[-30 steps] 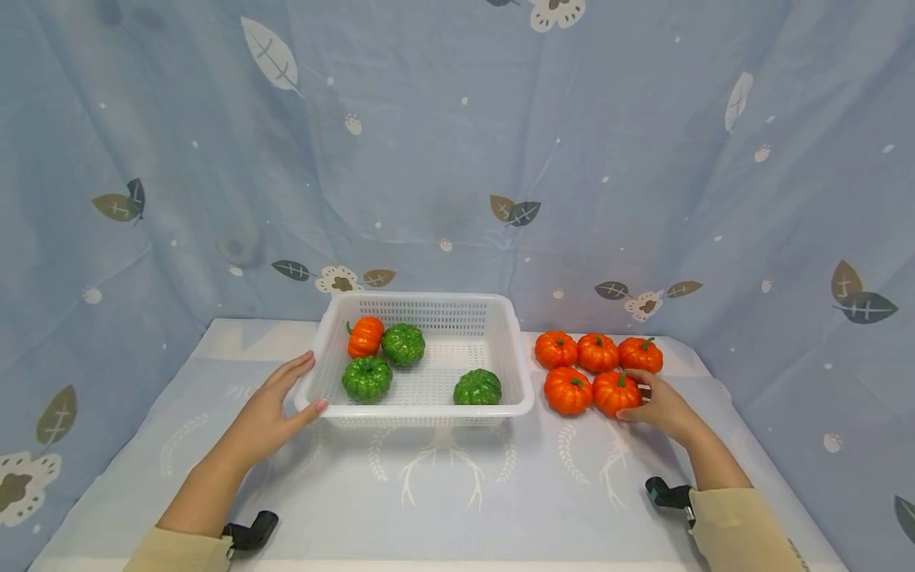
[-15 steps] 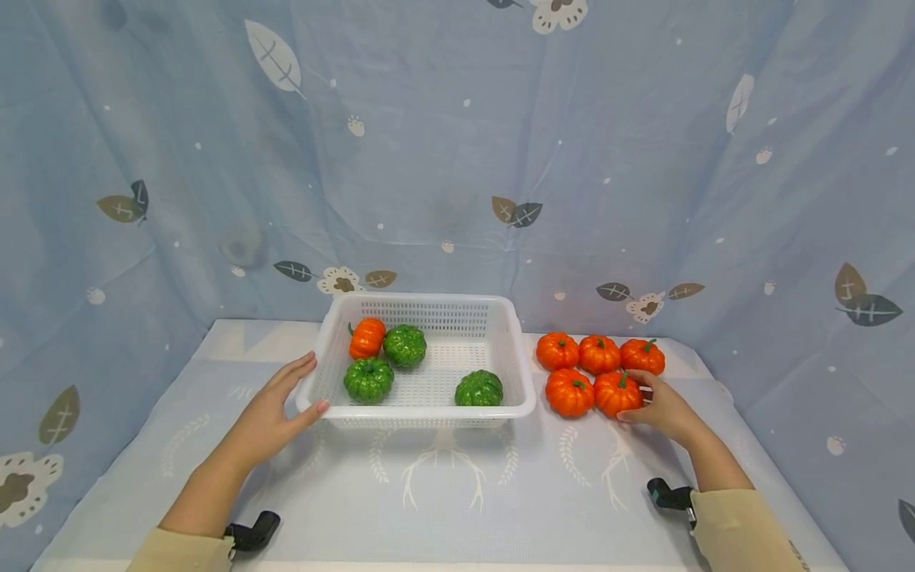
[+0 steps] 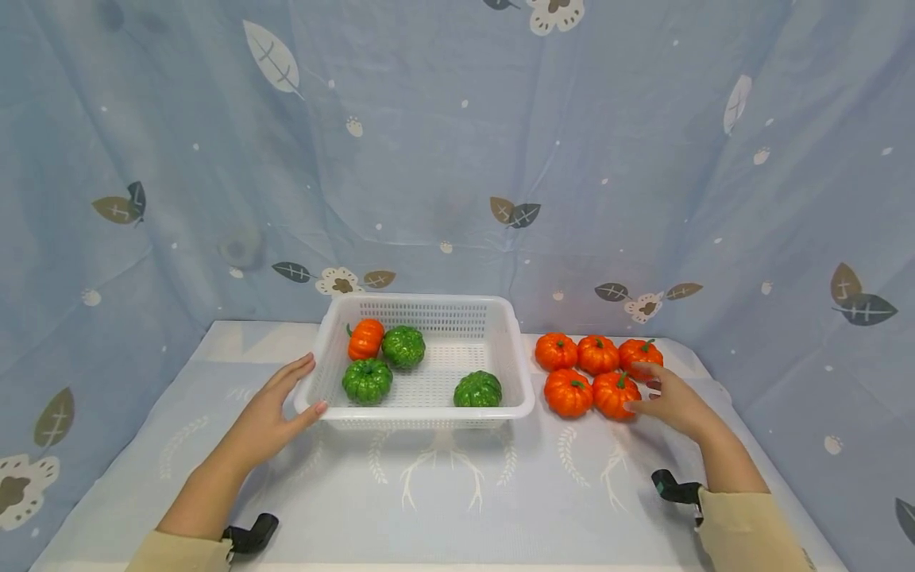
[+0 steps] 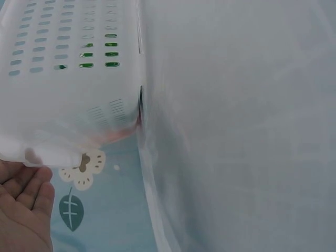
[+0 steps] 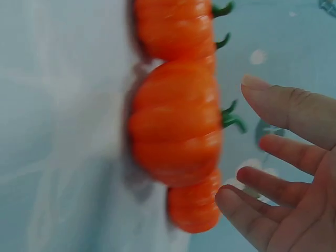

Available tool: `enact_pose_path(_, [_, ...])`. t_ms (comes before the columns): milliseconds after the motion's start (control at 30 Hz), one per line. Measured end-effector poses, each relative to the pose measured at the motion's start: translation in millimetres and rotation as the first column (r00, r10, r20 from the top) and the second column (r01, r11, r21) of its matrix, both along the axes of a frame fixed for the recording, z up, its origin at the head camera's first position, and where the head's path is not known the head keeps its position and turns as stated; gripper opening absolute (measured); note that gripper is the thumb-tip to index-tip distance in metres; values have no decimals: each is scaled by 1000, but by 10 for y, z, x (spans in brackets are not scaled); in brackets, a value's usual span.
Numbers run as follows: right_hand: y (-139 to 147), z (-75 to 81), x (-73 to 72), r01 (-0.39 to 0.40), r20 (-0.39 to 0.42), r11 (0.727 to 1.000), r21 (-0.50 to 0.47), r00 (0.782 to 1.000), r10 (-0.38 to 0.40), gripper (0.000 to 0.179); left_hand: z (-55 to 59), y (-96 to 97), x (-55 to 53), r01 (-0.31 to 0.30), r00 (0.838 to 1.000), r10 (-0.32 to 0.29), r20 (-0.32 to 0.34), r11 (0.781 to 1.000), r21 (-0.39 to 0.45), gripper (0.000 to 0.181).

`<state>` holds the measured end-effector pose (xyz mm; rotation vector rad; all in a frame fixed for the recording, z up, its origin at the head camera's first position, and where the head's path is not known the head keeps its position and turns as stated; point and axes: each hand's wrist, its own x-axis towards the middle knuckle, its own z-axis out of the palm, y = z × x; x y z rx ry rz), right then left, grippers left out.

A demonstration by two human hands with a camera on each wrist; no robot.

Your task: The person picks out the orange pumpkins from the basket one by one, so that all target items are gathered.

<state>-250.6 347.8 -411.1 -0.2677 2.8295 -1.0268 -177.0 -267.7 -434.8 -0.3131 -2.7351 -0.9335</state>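
My left hand (image 3: 268, 417) rests against the left end of a white perforated basket (image 3: 422, 412), thumb and fingers spread along its rim; the left wrist view shows the fingertips under that rim. Inside the basket lie an orange pumpkin (image 3: 366, 339) and three green ones, such as the green pumpkin (image 3: 368, 381) at front left. On the right, my right hand (image 3: 675, 403) hovers with parted fingers beside the front right orange pumpkin (image 3: 615, 395). In the right wrist view a gap shows between the fingers and that pumpkin (image 5: 176, 123); nothing is held.
Several orange pumpkins stand in two rows right of the basket, including a front left pumpkin (image 3: 568, 392) and a back right pumpkin (image 3: 641, 358). A pale patterned cloth (image 3: 443, 508) covers the table. A blue curtain (image 3: 429, 159) hangs behind and at both sides.
My right hand has let go of the front right orange pumpkin and drawn back slightly to the right, its fingers opening. The left hand and basket have stayed put.
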Motion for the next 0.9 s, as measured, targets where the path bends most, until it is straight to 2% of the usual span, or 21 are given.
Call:
enact_pose_path(133, [-72,175,44,-16,-70,999,29,997,18,73,8,2,7,-2,1000,2,6,1000,-2,81])
enact_pose_path(233, [-181,307,80,10,-77,999,43,997,-7,74,7,2,8,-2,1000,2,4,1000,-1,81])
enact_pose_path(367, [-386,476,150,28,-83,999,24,996,-26,73,-5,2,0,-6,1000,6,-3,1000,-2,81])
enact_pose_path(467, [-571,579,197,18,-118,1000,-4,993,-19,65,-20,-2,-4,-8,1000,8,-7,1000,-2,81])
enact_pose_path(667, [-968,747,227,-28,-187,996,-90,982,11,51,-30,-8,2,-6,1000,6,-2,1000,-1,81])
enact_pose_path(900, [-1429,911,108,-134,-243,977,-168,966,91,45,-22,-7,-1,-3,1000,3,-7,1000,-5,80])
